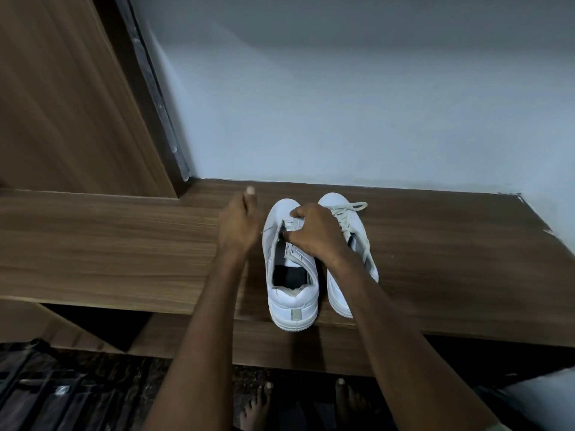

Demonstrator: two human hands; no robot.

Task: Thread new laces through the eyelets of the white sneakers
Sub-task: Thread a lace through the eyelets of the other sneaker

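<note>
White sneaker (291, 275) on wooden shelf (124, 244), right hand (314, 236) pinching its lace — left hand (238, 227) fisted.

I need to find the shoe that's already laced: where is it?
In the head view the laced sneaker stands on the wooden shelf, right of the sneaker being threaded, toe toward the wall, partly hidden under the right hand.
</note>
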